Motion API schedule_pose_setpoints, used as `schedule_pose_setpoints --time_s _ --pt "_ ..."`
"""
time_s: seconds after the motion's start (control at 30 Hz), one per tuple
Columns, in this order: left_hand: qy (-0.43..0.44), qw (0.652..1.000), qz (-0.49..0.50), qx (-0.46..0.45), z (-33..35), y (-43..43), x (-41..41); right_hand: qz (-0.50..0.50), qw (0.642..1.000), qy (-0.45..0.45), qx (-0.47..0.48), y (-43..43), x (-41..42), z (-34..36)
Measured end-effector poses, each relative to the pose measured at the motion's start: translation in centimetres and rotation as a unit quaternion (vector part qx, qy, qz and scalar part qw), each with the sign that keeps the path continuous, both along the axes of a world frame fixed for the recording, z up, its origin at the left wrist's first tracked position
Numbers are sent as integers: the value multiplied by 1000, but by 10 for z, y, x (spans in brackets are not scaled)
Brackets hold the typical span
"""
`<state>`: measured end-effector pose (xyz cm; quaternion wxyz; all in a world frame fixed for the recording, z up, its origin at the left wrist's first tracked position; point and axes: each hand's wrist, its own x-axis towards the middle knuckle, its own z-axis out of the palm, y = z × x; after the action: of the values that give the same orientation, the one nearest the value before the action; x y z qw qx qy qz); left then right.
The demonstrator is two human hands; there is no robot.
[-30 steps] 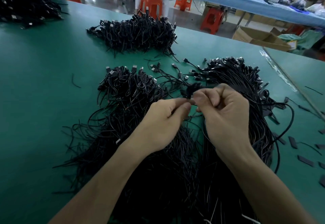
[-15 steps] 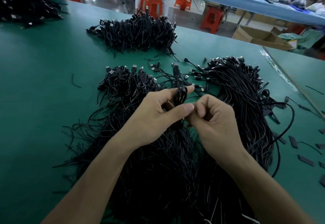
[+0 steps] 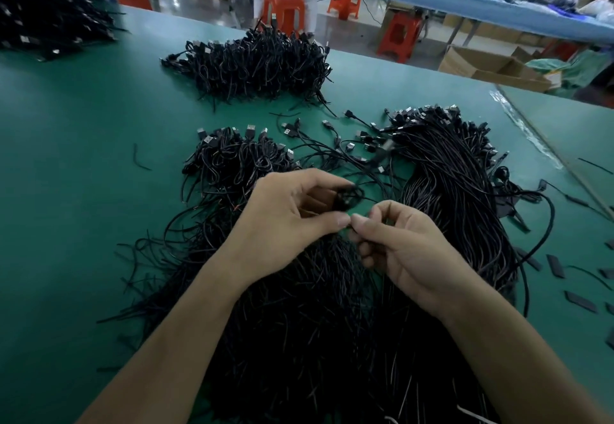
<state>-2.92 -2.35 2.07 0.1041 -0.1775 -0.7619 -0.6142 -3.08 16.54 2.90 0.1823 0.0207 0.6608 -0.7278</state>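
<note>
Under both forearms, cable heap [image 3: 299, 324], loose and black, on green table [image 3: 83, 207]. Above heap, left hand [image 3: 285, 220]: fingers curled round small coiled cable [image 3: 347, 196], thumb pressed beneath coil. Just beside, right hand [image 3: 408, 250]: thumb and forefinger pinch same cable's tail, other fingers curled in. Thumb tips nearly touching. At right, straight cable bundle [image 3: 458, 191], black strips [image 3: 555, 265] beside it. Beyond left hand, coiled pile [image 3: 232, 161]. Farther back, larger pile [image 3: 255, 61].
</note>
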Motion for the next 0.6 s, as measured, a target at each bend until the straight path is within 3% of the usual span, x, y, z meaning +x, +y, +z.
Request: schedule_pose_setpoints --time_s 0.07,0.13,0.2,0.27,0.4,0.5,0.6 --pt "-31 997 76 6 -3 -7 -9 10 968 91 235 7 -4 -10" --pt "-48 983 175 0 -6 -18 -23 35 857 175 484 19 -9 -22" --pt "-41 966 251 -40 -8 -29 -37 48 751 213 623 26 -13 -34" --pt "-37 953 285 -95 -12 -35 -50 41 694 219 685 28 -19 -40" --pt "-30 924 293 -246 -26 -35 -68 45 668 164 724 26 -42 -47" --pt "-33 882 312 -351 -30 -30 -73 33 687 129 715 23 -58 -46" --pt "-46 862 331 -382 -26 -27 -74 -20 711 186 678 24 -62 -45"
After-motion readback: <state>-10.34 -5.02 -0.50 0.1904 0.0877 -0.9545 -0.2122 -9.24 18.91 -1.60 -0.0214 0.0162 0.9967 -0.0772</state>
